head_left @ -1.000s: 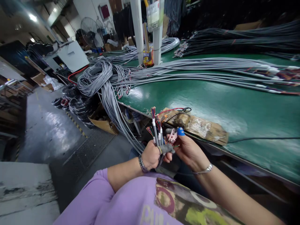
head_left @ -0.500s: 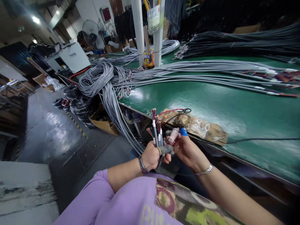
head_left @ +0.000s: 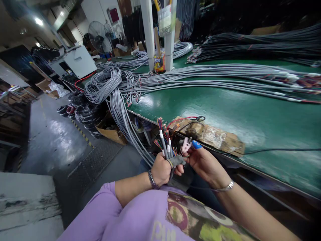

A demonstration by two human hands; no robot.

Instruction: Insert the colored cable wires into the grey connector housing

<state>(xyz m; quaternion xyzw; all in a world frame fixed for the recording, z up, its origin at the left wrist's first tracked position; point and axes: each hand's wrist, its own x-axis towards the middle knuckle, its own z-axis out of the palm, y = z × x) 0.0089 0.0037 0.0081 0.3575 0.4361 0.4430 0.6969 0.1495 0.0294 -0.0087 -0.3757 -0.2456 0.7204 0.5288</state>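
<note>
Standing out above the left hand [head_left: 163, 169], the ends of several grey cables [head_left: 164, 144] are held in its closed grip, near the front edge of the desk [head_left: 208, 103]. From these ends, thin wires [head_left: 159, 123] of many colours are spread, and white bands [head_left: 161, 133] are seen just below them. One digit of this hand is covered by a grey sleeve [head_left: 177, 161]. By the right hand [head_left: 204, 164], a pale pink piece [head_left: 186, 146] is gripped at the fingertips, just beside the wires; whether a wire is touched by it cannot be told. The right thumb is wrapped at its tip with blue tape [head_left: 197, 144].

On the desk, close to both hands, a worn brown board [head_left: 223, 142] is laid along the edge. Behind it, long grey cables [head_left: 213, 83] are stretched across the green surface, and at the left a thick coil [head_left: 105, 83] is placed, with many lengths hanging over the edge. Farther back, dark cables [head_left: 255, 48] are laid at the right, and a small yellow bag [head_left: 159, 63] is placed at the foot of a white post [head_left: 169, 43].
</note>
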